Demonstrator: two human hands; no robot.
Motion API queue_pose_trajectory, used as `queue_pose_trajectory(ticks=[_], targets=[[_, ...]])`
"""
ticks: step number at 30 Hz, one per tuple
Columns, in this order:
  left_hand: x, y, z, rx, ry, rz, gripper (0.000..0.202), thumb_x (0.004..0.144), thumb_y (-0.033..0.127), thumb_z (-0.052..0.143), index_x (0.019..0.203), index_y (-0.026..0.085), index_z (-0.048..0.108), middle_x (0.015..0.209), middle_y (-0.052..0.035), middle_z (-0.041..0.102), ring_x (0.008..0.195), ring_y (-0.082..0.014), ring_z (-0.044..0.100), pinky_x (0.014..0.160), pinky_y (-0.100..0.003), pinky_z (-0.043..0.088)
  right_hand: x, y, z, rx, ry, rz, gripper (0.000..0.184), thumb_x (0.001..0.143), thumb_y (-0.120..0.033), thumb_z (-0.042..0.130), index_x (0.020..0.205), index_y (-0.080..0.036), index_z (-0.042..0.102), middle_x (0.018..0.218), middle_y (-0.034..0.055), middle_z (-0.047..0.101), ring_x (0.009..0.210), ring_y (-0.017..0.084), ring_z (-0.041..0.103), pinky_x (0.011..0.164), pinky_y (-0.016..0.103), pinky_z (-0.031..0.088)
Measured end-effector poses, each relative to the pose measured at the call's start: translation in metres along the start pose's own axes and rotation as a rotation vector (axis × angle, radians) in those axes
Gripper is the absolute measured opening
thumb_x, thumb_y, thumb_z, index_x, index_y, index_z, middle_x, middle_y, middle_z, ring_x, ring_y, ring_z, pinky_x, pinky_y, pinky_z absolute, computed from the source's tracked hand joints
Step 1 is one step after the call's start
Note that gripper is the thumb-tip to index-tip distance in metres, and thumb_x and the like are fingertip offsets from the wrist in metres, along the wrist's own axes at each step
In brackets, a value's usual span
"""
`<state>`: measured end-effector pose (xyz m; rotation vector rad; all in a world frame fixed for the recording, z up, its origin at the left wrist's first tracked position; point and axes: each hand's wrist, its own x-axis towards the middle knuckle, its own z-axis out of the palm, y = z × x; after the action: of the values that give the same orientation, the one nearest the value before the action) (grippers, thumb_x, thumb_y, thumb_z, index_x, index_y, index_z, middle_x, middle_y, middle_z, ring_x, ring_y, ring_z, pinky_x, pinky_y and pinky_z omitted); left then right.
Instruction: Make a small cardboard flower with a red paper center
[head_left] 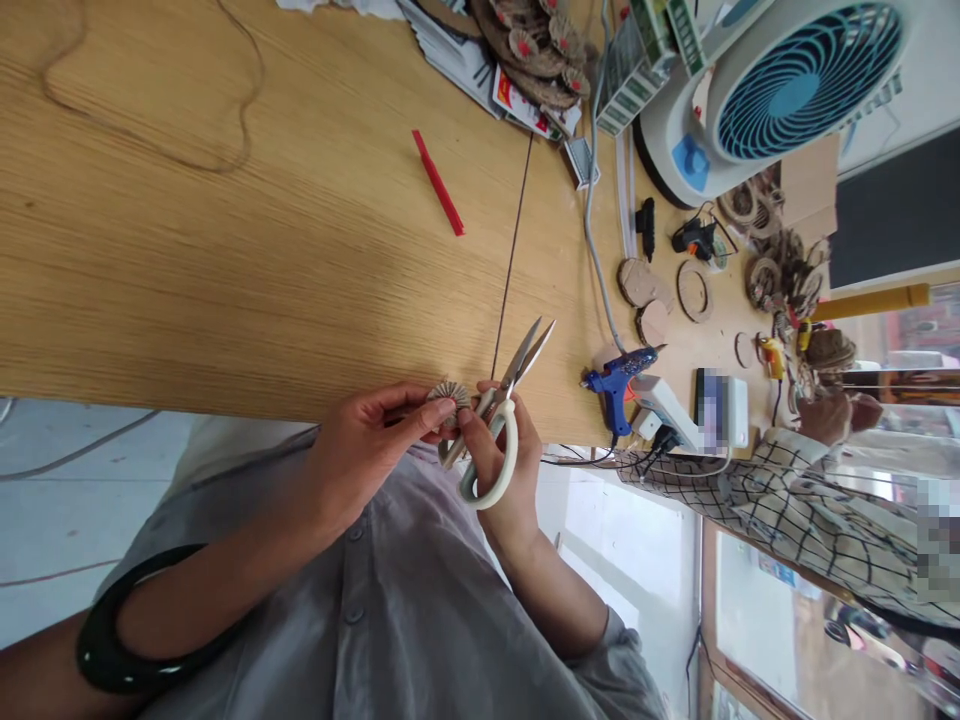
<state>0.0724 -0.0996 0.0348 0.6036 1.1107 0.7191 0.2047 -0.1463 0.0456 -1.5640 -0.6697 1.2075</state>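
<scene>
My left hand [367, 445] pinches a small round coiled-twine disc [448, 396] between thumb and fingertips, just off the near edge of the wooden table [262, 250]. My right hand [502, 460] grips white-handled scissors [502, 420], their blades slightly apart and pointing up over the table edge. The fingers of my right hand also touch the disc. A thin dark string [514, 240] runs from the hands across the table. A black bangle [127, 640] sits on my left forearm.
A red stick [439, 183] lies mid-table. A blue glue gun [619, 378], power strip [667, 410], wooden discs [645, 285], blue-and-white fan [780, 90] and twine crafts [536, 50] stand to the right. Another person's hand [825, 415] in a checked sleeve rests at the right.
</scene>
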Motion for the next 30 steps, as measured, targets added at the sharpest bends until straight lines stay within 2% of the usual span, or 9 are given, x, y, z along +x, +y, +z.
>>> queue_pose_trajectory(ticks=[4,8,13,19,24,30], targets=[[0.001,0.004,-0.003,0.05,0.012,-0.013,0.024,0.069,0.046,0.095,0.075,0.025,0.084,0.076,0.002,0.081,0.072,-0.0155,0.073,0.069,-0.023,0.06,0.002,-0.005,-0.015,-0.03,-0.132,0.08,0.046,0.086,-0.052,0.085,0.113,-0.023,0.062,0.081,-0.0045,0.062,0.062,0.013,0.062,0.063,0.029,0.056],[0.005,0.015,-0.005,0.054,0.098,-0.016,0.021,0.063,0.039,0.096,0.069,0.025,0.082,0.074,0.0026,0.079,0.073,-0.015,0.071,0.07,-0.022,0.057,0.001,-0.008,-0.037,-0.141,-0.273,0.09,0.058,0.081,-0.067,0.086,0.11,-0.023,0.063,0.075,-0.006,0.053,0.063,0.012,0.052,0.057,0.028,0.045],[0.007,0.027,-0.003,0.051,0.124,0.004,0.022,0.06,0.038,0.095,0.063,0.024,0.078,0.072,0.0016,0.078,0.075,-0.0166,0.069,0.071,-0.025,0.055,-0.004,-0.005,-0.043,-0.186,-0.393,0.111,0.064,0.073,-0.07,0.092,0.106,-0.023,0.063,0.072,-0.0066,0.051,0.064,0.011,0.043,0.058,0.028,0.033],[0.008,0.025,-0.004,0.059,0.099,-0.012,0.021,0.065,0.04,0.091,0.066,0.023,0.079,0.075,0.0003,0.078,0.075,-0.0157,0.067,0.073,-0.026,0.053,-0.003,-0.003,-0.038,-0.161,-0.443,0.12,0.067,0.075,-0.078,0.087,0.105,-0.023,0.062,0.072,-0.006,0.051,0.064,0.012,0.042,0.058,0.029,0.032],[0.008,0.018,-0.008,0.041,0.08,-0.022,0.026,0.067,0.044,0.092,0.068,0.022,0.078,0.081,-0.0014,0.08,0.083,-0.0191,0.071,0.081,-0.03,0.055,-0.003,-0.002,-0.038,-0.162,-0.459,0.112,0.068,0.075,-0.075,0.088,0.109,-0.022,0.064,0.073,-0.0055,0.053,0.065,0.012,0.044,0.058,0.028,0.033],[0.009,0.017,-0.006,0.019,0.067,-0.039,0.029,0.067,0.043,0.093,0.066,0.021,0.075,0.079,-0.0017,0.079,0.087,-0.0223,0.075,0.089,-0.035,0.059,-0.003,-0.006,-0.037,-0.166,-0.441,0.128,0.065,0.074,-0.072,0.09,0.108,-0.022,0.066,0.071,-0.0058,0.054,0.063,0.012,0.045,0.058,0.028,0.035]])
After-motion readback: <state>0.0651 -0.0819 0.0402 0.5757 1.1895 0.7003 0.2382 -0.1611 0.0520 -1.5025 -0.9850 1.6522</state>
